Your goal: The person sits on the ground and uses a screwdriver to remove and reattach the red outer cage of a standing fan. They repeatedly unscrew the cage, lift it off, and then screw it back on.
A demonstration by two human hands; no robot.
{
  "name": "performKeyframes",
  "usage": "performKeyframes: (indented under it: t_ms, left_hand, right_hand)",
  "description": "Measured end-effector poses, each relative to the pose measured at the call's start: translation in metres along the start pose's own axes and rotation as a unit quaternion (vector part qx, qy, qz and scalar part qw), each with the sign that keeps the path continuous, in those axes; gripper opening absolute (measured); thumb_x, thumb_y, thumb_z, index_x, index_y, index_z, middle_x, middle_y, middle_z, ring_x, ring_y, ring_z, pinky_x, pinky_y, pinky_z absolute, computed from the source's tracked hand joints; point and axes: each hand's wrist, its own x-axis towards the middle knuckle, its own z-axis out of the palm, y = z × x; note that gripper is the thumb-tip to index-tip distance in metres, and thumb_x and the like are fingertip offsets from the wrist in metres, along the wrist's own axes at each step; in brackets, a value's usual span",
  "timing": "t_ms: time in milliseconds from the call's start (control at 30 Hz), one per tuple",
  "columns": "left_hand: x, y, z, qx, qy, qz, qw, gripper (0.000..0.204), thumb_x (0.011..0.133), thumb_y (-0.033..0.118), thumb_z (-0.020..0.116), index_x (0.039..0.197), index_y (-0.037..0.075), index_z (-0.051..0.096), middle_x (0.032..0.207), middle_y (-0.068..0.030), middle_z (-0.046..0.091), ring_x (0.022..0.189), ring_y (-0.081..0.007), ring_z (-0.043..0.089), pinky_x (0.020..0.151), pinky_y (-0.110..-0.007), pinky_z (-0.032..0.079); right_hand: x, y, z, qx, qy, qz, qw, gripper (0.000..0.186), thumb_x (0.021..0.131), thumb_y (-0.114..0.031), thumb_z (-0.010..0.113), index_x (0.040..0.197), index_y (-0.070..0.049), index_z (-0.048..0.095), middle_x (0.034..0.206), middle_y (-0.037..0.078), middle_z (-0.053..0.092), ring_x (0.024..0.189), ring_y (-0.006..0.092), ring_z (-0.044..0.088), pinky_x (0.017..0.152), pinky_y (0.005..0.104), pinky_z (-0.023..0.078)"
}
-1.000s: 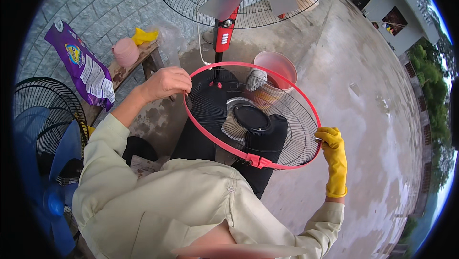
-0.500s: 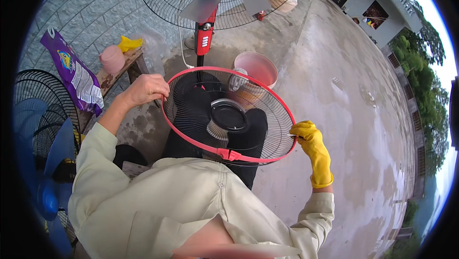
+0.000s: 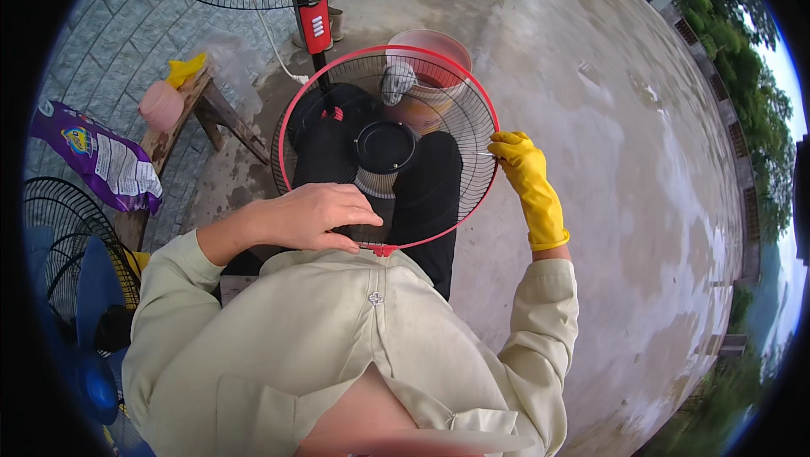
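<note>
Holding the guard [image 3: 386, 147] over your legs [image 3: 438, 261], you are pinching its red rim on the right with your right hand [image 3: 523, 168], gloved in yellow. Those fingers are gripping the rim with hardly any gap showing; a shiny bit [image 3: 485, 153] is poking out beside them, too small to tell. Your left hand [image 3: 325, 215] is hovering bare over the guard's near left part, fingers standing loosely apart from the thumb and holding nothing that shows; whether they are touching it, I cannot tell. The near edge is lying close to your shirt [image 3: 321, 313]. Beyond, a bucket [image 3: 439, 45] is standing with a grey cloth [image 3: 396, 83] on its side. Leftward, a pink cup [image 3: 161, 106] is resting on a bench [image 3: 158, 151], a purple bag [image 3: 101, 157] leaning there and a blue fan [image 3: 98, 284] standing nearer.
</note>
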Motion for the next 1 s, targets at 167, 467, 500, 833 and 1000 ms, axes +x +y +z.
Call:
performKeyframes:
  t_ms: [167, 467, 500, 833, 1000]
  left_hand:
    - [0.009, -0.013, 0.04, 0.051, -0.035, -0.003, 0.998, 0.045, 0.074, 0.024, 0.075, 0.113, 0.004, 0.062, 0.098, -0.0075, 0.064, 0.091, -0.0243, 0.061, 0.073, -0.034, 0.052]
    - [0.023, -0.008, 0.061, -0.06, 0.146, 0.01, 0.987, 0.02, 0.074, 0.012, 0.075, 0.091, 0.005, 0.069, 0.074, -0.0044, 0.059, 0.067, -0.0174, 0.057, 0.056, -0.028, 0.047]
    - [0.026, -0.006, 0.054, -0.104, 0.161, 0.004, 0.981, 0.019, 0.074, 0.009, 0.075, 0.091, 0.004, 0.069, 0.074, -0.0043, 0.058, 0.067, -0.0162, 0.057, 0.056, -0.027, 0.046]
    - [0.082, 0.001, 0.01, -0.574, 0.106, -0.158, 0.797, 0.028, 0.095, 0.018, 0.057, 0.117, -0.001, 0.06, 0.082, 0.0015, 0.054, 0.066, -0.005, 0.049, 0.057, -0.02, 0.043]
    - [0.119, -0.006, -0.01, -0.683, 0.145, -0.08, 0.711, 0.038, 0.1, 0.025, 0.046, 0.121, -0.005, 0.055, 0.081, -0.0034, 0.053, 0.067, -0.01, 0.052, 0.06, -0.027, 0.049]
  right_hand:
    - [-0.005, 0.016, 0.011, 0.038, 0.013, 0.04, 0.998, 0.036, 0.061, 0.006, 0.07, 0.091, -0.014, 0.07, 0.107, 0.002, 0.068, 0.095, 0.0262, 0.062, 0.074, 0.0326, 0.053]
    - [-0.017, -0.006, -0.008, 0.09, -0.005, 0.134, 0.987, 0.046, 0.073, 0.013, 0.059, 0.108, -0.015, 0.068, 0.123, 0.007, 0.062, 0.102, 0.024, 0.063, 0.081, 0.0293, 0.052]
    - [-0.023, -0.012, -0.016, 0.105, 0.02, 0.166, 0.98, 0.048, 0.074, 0.014, 0.058, 0.111, -0.015, 0.067, 0.124, 0.006, 0.061, 0.1, 0.0211, 0.063, 0.079, 0.0276, 0.052]
    - [-0.03, -0.126, -0.102, 0.092, 0.363, 0.288, 0.881, 0.047, 0.083, 0.013, 0.055, 0.124, -0.009, 0.06, 0.122, 0.005, 0.06, 0.087, 0.0116, 0.056, 0.071, 0.0233, 0.047]
    - [-0.033, -0.166, -0.103, 0.206, 0.251, 0.236, 0.916, 0.044, 0.089, 0.003, 0.06, 0.132, -0.006, 0.055, 0.094, 0.003, 0.062, 0.074, 0.0074, 0.052, 0.069, 0.0204, 0.044]
